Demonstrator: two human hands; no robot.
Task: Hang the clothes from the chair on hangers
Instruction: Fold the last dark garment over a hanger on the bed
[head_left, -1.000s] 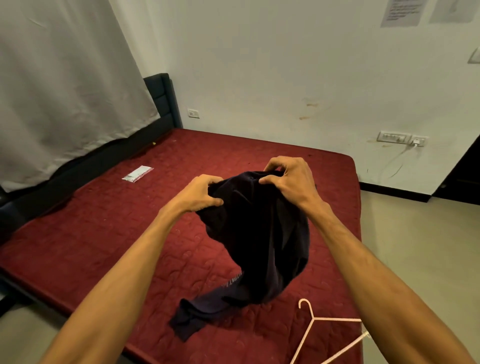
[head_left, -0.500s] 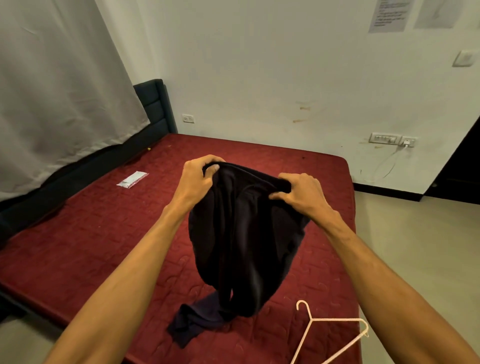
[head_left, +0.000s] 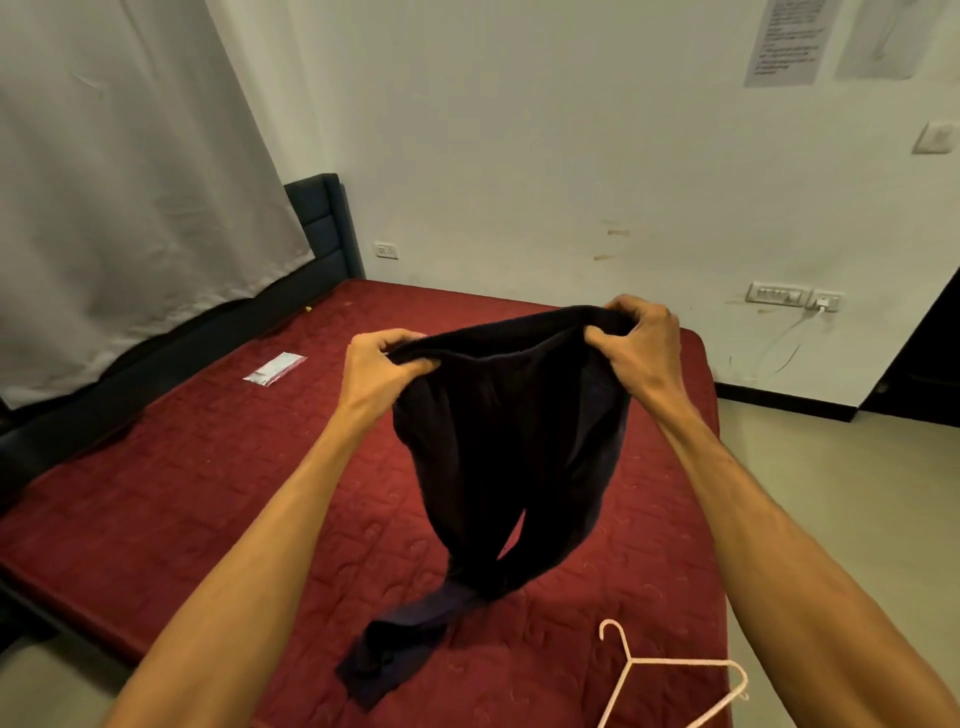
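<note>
A dark navy garment hangs in front of me above the red mattress, its top edge stretched wide. My left hand grips the left end of that edge and my right hand grips the right end. The garment's lower end trails onto the mattress near the front edge. A pale pink hanger lies flat on the mattress at the lower right, apart from the garment and from both hands. No chair is in view.
A small clear plastic packet lies on the mattress to the left. A dark headboard and a white curtain stand at the left. The wall behind carries sockets with a plugged cable. Bare floor lies right of the bed.
Both hands have moved apart, pulling the garment's top edge wide open from a bunched state. My right hand rose and shifted right. The garment now hangs longer.
</note>
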